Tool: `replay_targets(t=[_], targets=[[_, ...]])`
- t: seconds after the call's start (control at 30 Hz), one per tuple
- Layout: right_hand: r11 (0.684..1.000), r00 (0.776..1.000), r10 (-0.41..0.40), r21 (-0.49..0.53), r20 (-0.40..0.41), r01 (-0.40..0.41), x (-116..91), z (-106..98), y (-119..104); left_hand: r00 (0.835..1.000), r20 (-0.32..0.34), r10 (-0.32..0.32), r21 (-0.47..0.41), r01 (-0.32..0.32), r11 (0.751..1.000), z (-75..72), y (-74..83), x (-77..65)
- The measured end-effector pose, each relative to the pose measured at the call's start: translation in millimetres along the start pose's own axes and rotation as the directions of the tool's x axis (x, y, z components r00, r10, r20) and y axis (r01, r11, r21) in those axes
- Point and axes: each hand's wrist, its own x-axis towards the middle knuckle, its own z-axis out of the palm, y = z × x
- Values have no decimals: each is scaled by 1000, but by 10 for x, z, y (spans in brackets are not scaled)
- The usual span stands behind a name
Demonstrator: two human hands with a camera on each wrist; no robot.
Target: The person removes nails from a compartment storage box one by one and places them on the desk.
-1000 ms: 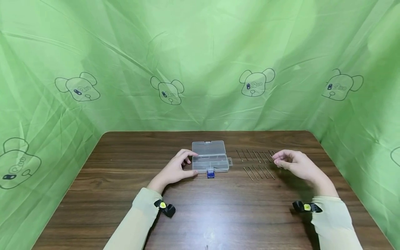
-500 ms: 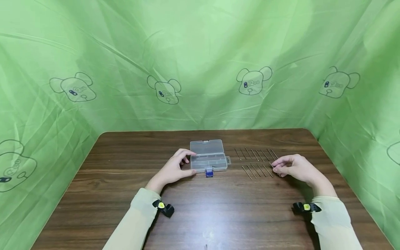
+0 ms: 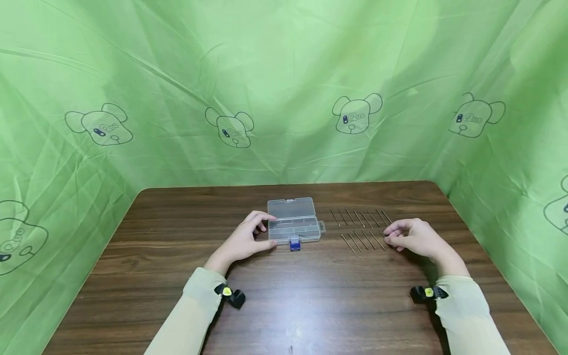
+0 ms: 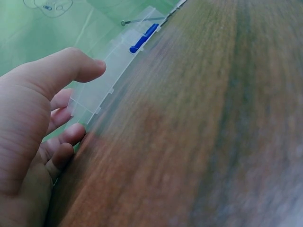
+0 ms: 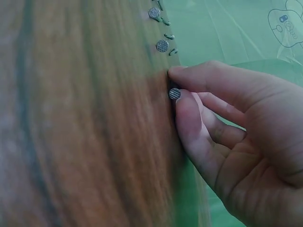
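Observation:
A clear plastic compartment box (image 3: 290, 209) lies with its lid folded back and a blue latch (image 3: 295, 244) at its front. My left hand (image 3: 244, 240) holds its left end, thumb at the front side, fingers at the back; in the left wrist view the thumb (image 4: 90, 70) overlaps the clear wall. Right of the box, nails lie slanted in a back row (image 3: 357, 218) and a front row (image 3: 362, 241). At the front row's right end, my right hand (image 3: 410, 237) pinches a nail (image 5: 174, 93) between thumb and index finger, its ridged head showing in the right wrist view.
The brown wooden table (image 3: 284, 291) has rounded far corners. Green cloth (image 3: 284, 88) with printed bear heads hangs behind it and at both sides. A small thin object (image 3: 291, 349) shows at the bottom edge of the head view.
My right hand has come nearer from the back row's right end to the front row's right end. The left hand stays on the box. The head view has shifted slightly.

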Motion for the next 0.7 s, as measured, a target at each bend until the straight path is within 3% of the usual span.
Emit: replay_targets(t=[0.7], targets=[[1000, 1000, 29, 5, 10, -29, 3, -27, -21, 1000, 3, -2, -4, 2, 1000, 1, -7, 1]])
